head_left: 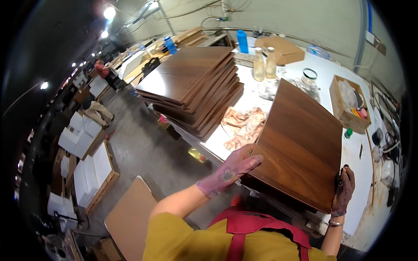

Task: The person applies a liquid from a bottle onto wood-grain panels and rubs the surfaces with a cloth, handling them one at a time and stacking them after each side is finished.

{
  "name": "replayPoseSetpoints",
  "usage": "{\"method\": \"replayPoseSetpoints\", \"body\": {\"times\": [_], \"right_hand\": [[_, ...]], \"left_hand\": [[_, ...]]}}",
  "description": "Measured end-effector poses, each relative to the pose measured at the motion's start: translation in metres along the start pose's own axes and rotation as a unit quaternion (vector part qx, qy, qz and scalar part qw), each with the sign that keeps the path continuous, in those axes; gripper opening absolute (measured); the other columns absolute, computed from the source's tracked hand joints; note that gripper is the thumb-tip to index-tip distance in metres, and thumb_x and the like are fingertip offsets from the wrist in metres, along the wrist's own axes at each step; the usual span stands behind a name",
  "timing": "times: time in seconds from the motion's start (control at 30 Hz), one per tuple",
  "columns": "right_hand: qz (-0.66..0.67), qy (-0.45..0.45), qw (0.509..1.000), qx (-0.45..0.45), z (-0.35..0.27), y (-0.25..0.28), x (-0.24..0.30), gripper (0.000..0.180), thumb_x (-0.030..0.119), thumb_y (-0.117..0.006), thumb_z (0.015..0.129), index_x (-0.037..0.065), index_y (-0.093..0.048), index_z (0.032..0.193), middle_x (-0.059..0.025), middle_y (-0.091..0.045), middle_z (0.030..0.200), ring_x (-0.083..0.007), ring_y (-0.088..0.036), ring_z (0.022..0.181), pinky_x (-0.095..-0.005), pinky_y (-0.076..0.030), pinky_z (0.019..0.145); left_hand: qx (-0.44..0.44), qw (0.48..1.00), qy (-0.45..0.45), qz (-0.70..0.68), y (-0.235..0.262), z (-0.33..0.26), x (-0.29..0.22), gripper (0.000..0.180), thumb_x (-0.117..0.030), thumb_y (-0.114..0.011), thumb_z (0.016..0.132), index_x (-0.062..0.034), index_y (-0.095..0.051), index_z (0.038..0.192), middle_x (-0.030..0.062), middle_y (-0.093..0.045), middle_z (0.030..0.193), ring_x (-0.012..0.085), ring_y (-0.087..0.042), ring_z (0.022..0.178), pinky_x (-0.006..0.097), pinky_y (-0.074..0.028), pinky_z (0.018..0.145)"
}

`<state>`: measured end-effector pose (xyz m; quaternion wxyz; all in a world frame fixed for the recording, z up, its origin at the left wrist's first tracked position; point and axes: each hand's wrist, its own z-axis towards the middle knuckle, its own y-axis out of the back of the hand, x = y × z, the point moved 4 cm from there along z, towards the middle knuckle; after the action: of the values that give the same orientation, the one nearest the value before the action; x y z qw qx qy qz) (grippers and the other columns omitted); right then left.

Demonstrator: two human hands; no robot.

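Note:
A dark brown wood-grain panel (pixel 300 148) lies tilted in front of me, over the white worktable's near edge. My left hand (pixel 228 172), in a stained pinkish-purple glove, grips its near left corner, thumb along the top edge and the other fingers partly hidden. At the panel's right edge my right hand (pixel 344 191), also in a stained glove, is closed around a small dark thing that I cannot make out. A crumpled, stained pinkish cloth (pixel 244 126) lies left of the panel. Beyond it rises a stack of similar brown panels (pixel 191 78).
Behind the panel stand two bottles (pixel 264 65), a glass jar (pixel 309 76) and a blue cup (pixel 242 41). A cardboard box (pixel 350 104) of small items sits right, near a green cap (pixel 348 133). White panels on pallets (pixel 93 174) and other people (pixel 103 69) are at left.

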<state>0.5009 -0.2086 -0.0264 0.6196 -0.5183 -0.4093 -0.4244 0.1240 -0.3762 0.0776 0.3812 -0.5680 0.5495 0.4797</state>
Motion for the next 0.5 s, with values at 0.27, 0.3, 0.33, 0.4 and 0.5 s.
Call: {"method": "replayPoseSetpoints", "body": {"times": [0.27, 0.3, 0.33, 0.4, 0.5], "right_hand": [[-0.033, 0.176, 0.978, 0.103, 0.026, -0.19, 0.034, 0.036, 0.024, -0.06, 0.1, -0.002, -0.063, 0.125, -0.0106, -0.064, 0.122, -0.0179, -0.06, 0.113, -0.0285, -0.047, 0.097], [-0.086, 0.239, 0.96, 0.121, 0.033, -0.226, 0.037, 0.039, 0.03, -0.059, 0.101, -0.002, -0.064, 0.123, -0.0127, -0.064, 0.12, -0.02, -0.06, 0.112, -0.0297, -0.047, 0.096], [-0.057, 0.214, 0.964, 0.149, 0.043, -0.257, 0.036, 0.041, 0.032, -0.058, 0.101, -0.002, -0.064, 0.124, -0.0141, -0.064, 0.12, -0.0212, -0.06, 0.112, -0.0305, -0.048, 0.095], [0.068, 0.113, 0.972, 0.193, 0.051, -0.326, 0.037, 0.043, 0.035, -0.057, 0.102, -0.002, -0.064, 0.124, -0.0156, -0.064, 0.12, -0.0227, -0.06, 0.111, -0.032, -0.05, 0.093], [0.123, 0.063, 0.959, 0.247, 0.049, -0.41, 0.037, 0.034, 0.02, -0.065, 0.096, -0.002, -0.064, 0.123, -0.0069, -0.065, 0.11, -0.0152, -0.059, 0.099, -0.0278, -0.048, 0.09]], "left_hand": [[-0.197, 0.966, -0.16, 0.046, 0.175, -0.038, -0.035, 0.045, -0.028, -0.066, 0.095, -0.0001, -0.059, 0.13, 0.0027, -0.065, 0.113, 0.0097, -0.059, 0.099, 0.025, -0.047, 0.086], [-0.233, 0.963, -0.135, 0.019, 0.205, -0.044, -0.038, 0.045, -0.029, -0.068, 0.093, -0.0009, -0.06, 0.128, 0.0025, -0.065, 0.11, 0.0104, -0.06, 0.094, 0.025, -0.049, 0.079], [-0.261, 0.958, -0.121, 0.01, 0.237, -0.049, -0.039, 0.047, -0.031, -0.069, 0.093, -0.0012, -0.06, 0.129, 0.004, -0.066, 0.111, 0.0113, -0.061, 0.095, 0.027, -0.05, 0.076], [-0.314, 0.944, -0.101, 0.009, 0.301, -0.061, -0.039, 0.054, -0.034, -0.071, 0.092, -0.0011, -0.06, 0.133, 0.0088, -0.069, 0.114, 0.0135, -0.064, 0.103, 0.03, -0.052, 0.072], [-0.277, 0.953, -0.115, 0.028, 0.385, -0.063, -0.046, 0.048, -0.038, -0.068, 0.093, -0.0049, -0.065, 0.127, 0.0068, -0.069, 0.113, 0.0131, -0.064, 0.098, 0.03, -0.049, 0.064]]}}
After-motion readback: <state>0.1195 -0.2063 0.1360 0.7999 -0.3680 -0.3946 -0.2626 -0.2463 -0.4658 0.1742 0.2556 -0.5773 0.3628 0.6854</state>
